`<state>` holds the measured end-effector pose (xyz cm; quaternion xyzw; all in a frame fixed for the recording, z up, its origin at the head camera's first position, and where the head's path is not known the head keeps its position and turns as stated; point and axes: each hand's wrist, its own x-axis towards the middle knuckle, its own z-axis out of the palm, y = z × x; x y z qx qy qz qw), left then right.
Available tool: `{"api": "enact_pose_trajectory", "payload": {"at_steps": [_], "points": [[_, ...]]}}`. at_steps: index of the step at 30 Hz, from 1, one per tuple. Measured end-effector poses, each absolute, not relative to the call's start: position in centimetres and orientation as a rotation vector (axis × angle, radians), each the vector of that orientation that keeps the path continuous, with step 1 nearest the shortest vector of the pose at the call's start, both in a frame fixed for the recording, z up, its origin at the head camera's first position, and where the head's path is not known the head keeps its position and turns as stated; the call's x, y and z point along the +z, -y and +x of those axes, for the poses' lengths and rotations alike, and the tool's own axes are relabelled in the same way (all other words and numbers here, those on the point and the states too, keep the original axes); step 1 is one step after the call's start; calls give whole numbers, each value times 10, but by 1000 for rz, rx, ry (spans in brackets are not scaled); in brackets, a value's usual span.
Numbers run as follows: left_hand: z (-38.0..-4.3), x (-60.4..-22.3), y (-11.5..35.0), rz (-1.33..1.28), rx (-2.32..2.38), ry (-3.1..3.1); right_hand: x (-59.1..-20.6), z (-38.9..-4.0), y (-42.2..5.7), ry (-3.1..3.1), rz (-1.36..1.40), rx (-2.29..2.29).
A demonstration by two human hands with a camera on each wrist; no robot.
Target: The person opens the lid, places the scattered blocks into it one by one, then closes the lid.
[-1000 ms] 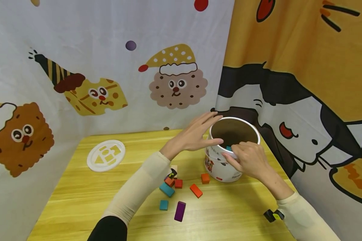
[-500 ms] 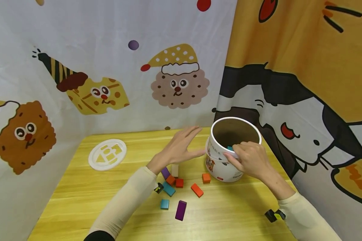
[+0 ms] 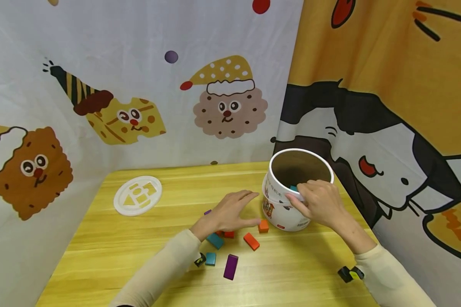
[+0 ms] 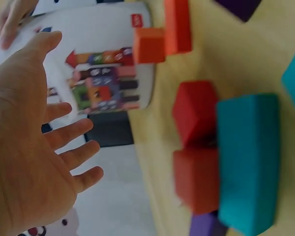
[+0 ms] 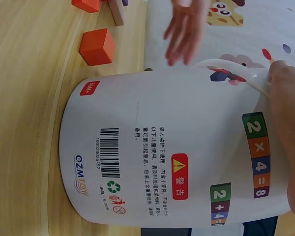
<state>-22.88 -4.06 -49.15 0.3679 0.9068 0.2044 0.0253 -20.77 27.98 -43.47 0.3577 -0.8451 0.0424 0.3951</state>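
A white printed bucket [image 3: 282, 209] stands upright at the right of the table, a bit of teal block showing inside. My right hand [image 3: 320, 202] grips its near rim, fingers over the edge and thumb outside. Left of the bucket, my left hand [image 3: 228, 213] hovers with spread fingers and holds nothing. Around and below it lie a teal block [image 3: 215, 241], a small teal block [image 3: 210, 259], a purple block [image 3: 231, 267], an orange-red block [image 3: 251, 241] and an orange cube [image 3: 263, 226]. In the left wrist view, a red block [image 4: 195, 113] sits beside another orange-red block [image 4: 196, 179].
A white round lid [image 3: 138, 195] with cut-out shapes lies at the table's back left. Printed curtains [image 3: 138, 64] hang behind the wooden table [image 3: 100, 260] and along its right side. The bucket's handle [image 5: 231, 66] shows in the right wrist view.
My left hand has moved away from the bucket's rim, down and toward the blocks, with its fingers still spread. My right hand keeps its grip on the rim.
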Motion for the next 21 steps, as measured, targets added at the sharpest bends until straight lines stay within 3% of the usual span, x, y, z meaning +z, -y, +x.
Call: {"api": "enact_pose_trajectory", "payload": {"at_steps": [21], "points": [[-212, -533, 8, 1256, 401, -2848, -436, -209, -279, 2123, 892, 107]]}}
